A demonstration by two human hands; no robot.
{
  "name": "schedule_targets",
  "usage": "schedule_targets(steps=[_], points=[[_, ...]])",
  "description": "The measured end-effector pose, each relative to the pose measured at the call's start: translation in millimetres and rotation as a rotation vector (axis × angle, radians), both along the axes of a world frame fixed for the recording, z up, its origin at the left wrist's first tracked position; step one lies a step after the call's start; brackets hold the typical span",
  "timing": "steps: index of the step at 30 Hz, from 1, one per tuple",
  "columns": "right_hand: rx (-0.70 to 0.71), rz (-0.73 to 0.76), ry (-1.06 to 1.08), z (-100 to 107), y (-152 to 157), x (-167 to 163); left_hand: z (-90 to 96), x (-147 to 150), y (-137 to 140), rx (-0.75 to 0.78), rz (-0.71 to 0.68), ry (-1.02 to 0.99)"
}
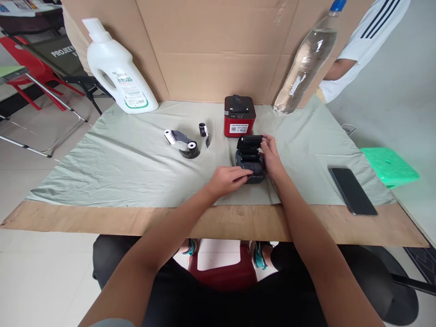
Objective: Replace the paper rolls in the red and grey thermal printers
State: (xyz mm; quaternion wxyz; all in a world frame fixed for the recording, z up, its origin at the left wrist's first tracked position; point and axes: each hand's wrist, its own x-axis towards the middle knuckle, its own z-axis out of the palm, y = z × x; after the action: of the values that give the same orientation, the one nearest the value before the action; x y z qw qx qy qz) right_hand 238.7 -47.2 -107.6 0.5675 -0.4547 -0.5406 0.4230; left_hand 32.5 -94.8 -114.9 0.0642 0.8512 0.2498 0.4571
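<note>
A small black portable printer (258, 176) lies on the cloth in front of me, its lid (250, 141) raised. Dark film or paper (252, 166) spreads over its front part. My left hand (229, 178) has its fingers and thumb closed on the near edge of this dark strip; the exact grip is partly hidden. On the other side, my right hand (271, 156) grips the printer by its right side, fingertips at the lid. Behind stands a red and black receipt printer (240, 122). To the left lie a partly unwound black-and-white roll (191, 146) and a smaller black roll (202, 129).
A white detergent bottle (122, 77) stands back left, a tall water bottle (306, 63) back right, both before a cardboard panel (218, 77). A phone (352, 190) rests near the right front edge. Beyond the panel, a person's white sleeve (378, 36) shows. A green stool (390, 165) is at right.
</note>
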Motion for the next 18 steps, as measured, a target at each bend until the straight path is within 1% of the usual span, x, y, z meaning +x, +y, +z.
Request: schedule_targets(steps=[3, 6, 12, 18], points=[[-0.019, 0.054, 0.075, 5, -5, 0, 1.1, 1, -1, 0.031, 0.008, -0.038], [-0.019, 0.088, 0.102, 5, -6, 2, 0.9, 1, -1, 0.011, 0.018, -0.055], [-0.080, 0.102, -0.014, 6, -10, 6, -0.1, 1, -1, -0.069, 0.049, -0.051], [-0.097, 0.118, -0.074, 13, -15, 6, 1.3, 10, -5, -0.046, 0.075, -0.027]])
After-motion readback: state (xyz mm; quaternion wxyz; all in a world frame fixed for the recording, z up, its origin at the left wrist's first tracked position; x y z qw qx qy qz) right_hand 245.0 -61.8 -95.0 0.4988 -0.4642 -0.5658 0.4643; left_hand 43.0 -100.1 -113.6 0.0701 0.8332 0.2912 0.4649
